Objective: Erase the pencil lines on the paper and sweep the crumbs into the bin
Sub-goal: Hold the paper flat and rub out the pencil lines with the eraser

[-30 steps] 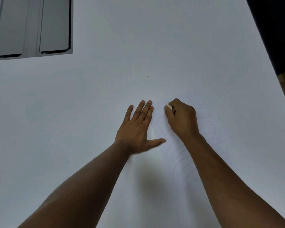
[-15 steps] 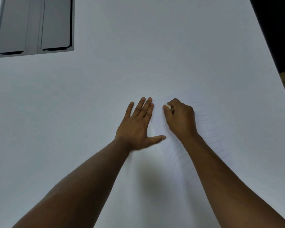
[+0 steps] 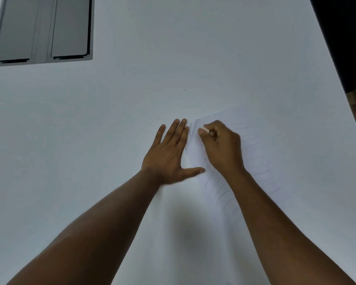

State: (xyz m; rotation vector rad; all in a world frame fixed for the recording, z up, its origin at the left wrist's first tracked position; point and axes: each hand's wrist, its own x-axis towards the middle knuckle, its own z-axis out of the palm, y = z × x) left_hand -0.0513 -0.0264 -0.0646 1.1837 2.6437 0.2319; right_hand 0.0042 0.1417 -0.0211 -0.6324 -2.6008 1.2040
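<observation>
A white sheet of paper [image 3: 255, 153] with faint pencil lines lies on the white table, right of centre. My left hand [image 3: 169, 155] lies flat with straight fingers, pressing down the paper's left edge. My right hand [image 3: 222, 147] is curled around a small white eraser [image 3: 206, 130], whose tip shows between thumb and fingers near the paper's top left corner. My right forearm covers the middle of the sheet. No bin is in view.
A grey recessed panel [image 3: 43, 29] with two flaps sits in the table at the far left. The table's right edge [image 3: 337, 79] runs diagonally, with dark floor beyond it.
My right hand with the eraser has shifted slightly left and toward me over the paper. The left hand stays pressed in place.
</observation>
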